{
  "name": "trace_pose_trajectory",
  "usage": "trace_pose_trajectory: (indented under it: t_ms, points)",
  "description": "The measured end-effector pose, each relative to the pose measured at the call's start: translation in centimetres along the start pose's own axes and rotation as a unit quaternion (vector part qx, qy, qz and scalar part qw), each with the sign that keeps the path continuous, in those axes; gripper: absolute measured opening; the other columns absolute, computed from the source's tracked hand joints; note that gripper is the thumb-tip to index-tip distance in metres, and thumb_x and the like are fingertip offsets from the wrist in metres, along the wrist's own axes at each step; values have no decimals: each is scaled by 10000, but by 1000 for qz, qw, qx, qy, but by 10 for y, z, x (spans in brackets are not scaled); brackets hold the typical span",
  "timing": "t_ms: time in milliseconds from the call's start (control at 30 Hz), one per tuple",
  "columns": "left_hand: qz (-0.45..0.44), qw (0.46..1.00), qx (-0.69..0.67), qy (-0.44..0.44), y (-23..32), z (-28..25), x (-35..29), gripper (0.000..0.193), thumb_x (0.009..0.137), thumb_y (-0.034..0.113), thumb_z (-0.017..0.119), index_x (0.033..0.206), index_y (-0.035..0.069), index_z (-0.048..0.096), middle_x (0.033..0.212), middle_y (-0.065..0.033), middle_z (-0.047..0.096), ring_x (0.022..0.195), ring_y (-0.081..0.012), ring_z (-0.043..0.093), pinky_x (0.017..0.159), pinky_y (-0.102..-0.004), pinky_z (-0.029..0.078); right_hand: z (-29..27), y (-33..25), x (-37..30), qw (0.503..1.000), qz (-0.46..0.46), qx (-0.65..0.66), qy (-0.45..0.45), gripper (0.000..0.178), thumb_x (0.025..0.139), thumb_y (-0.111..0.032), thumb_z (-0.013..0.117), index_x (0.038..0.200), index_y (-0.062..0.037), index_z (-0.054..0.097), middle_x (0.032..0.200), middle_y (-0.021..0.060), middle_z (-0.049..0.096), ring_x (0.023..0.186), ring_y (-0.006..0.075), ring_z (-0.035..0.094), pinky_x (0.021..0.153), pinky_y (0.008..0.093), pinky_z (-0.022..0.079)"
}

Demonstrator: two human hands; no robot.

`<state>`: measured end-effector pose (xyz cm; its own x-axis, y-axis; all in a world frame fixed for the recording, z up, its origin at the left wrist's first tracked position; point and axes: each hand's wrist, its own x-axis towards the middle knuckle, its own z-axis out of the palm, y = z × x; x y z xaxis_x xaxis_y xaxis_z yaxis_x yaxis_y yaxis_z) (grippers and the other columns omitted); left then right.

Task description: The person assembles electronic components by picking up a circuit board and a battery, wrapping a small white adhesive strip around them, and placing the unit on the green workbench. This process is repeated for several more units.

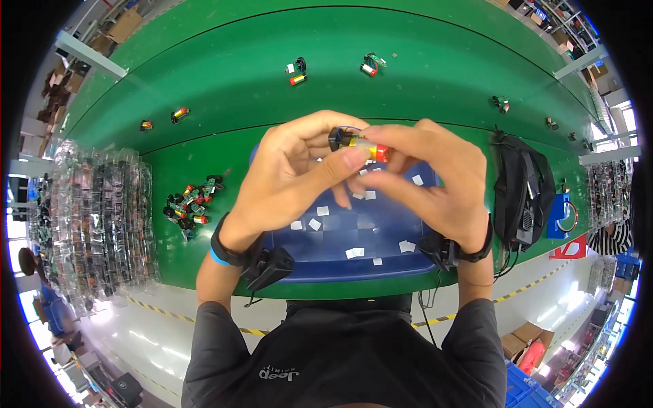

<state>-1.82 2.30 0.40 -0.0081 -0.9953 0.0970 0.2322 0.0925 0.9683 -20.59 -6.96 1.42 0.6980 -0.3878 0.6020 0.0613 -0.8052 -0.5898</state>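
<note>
Above a blue tray (326,251) I hold a small battery assembly (379,154), a yellow and red cylinder joined to a black part with a thin dark wire. My left hand (286,173) grips it, thumb pressed along the cylinder and fingers curled behind. At the red end, the thumb and fingers of my right hand (435,173) close around the piece from the other side. My fingers hide part of the assembly. Several small white paper pieces (355,253) lie scattered in the tray beneath my hands.
A heap of similar assemblies (190,204) lies left of the tray, beside stacked clear plastic trays (102,217). More assemblies (297,70) sit spread along the green conveyor (435,61). On the right are a black bag (527,183) and a blue box (559,216).
</note>
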Motion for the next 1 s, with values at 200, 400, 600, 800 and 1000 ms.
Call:
trace_pose_trajectory:
  t_ms: [200,400,600,800,1000]
  points:
    - [-52,997,49,-28,5,-8,2,239,956,124,638,1109,-60,620,901,-130,687,683,-142,663,552,-246,550,2,9,-1,995,-54,-74,45,349,671,-43,842,1002,-16,733,805,61,650,612,140,610,545,253,484]
    - [-86,993,38,-68,5,-7,-1,243,954,134,634,1089,-67,626,844,-135,687,653,-142,660,547,-245,555,-1,5,-6,992,-93,-88,17,329,653,-64,839,967,-28,748,841,70,657,647,160,622,547,266,494]
    - [-97,993,16,-60,9,-10,7,288,964,180,639,1101,-71,611,893,-163,702,658,-160,675,571,-261,569,-12,3,6,995,-18,-91,-45,310,700,-61,805,1001,-15,743,889,103,652,773,207,646,621,287,515]
    - [-121,976,-179,-28,-31,-10,12,407,1011,270,563,1217,-55,432,931,-203,660,601,-231,687,511,-318,583,3,0,-2,961,4,-261,86,304,799,22,727,1089,7,636,988,117,618,889,231,597,774,325,490]
    - [-29,972,-231,13,-24,8,-3,354,1023,243,520,1166,-47,375,995,-225,647,568,-232,673,463,-318,562,19,-1,-11,979,31,-191,67,146,879,54,667,1018,29,629,959,108,606,857,198,582,779,306,483]
